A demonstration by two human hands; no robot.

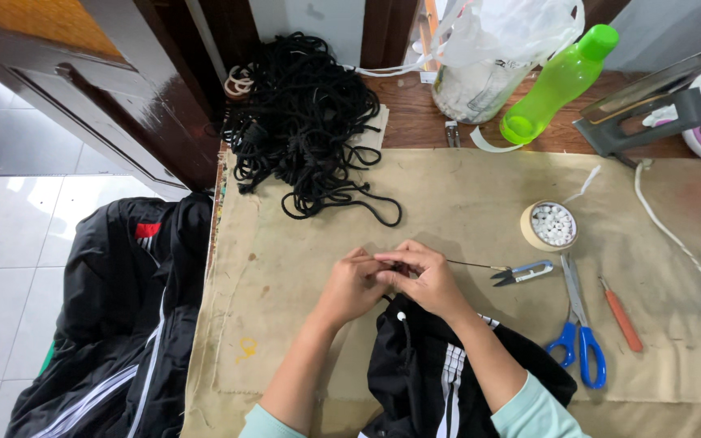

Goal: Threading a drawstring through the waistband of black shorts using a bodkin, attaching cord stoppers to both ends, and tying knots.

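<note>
Just below the centre of the frame the left hand [350, 285] and the right hand [425, 280] meet, fingertips pinched together on the near end of a thin metal wire tool [468, 264]. The tool's long axis runs almost level across the frame, tilting slightly downward toward the right, and its free end points right, stopping just beside the small blue thread snips [522, 273]. Both hands are closed on the tool's left end; what else sits between the fingers is too small to tell. Directly below the hands, at the bottom centre, lies a black garment with white stripes [432, 377], a white cord stopper [401, 316] showing at its top edge near the right hand.

The cloth-covered worktop [464, 195] carries blue-handled scissors [579, 332] and an orange-handled seam ripper [621, 314] at the right, and a roll of tape filled with white beads [549, 225] above the snips. A heap of black cord [306, 122] fills the upper centre-left, a green bottle [560, 81] leans at the upper right, and more black garments [123, 308] hang off the worktop's left edge
</note>
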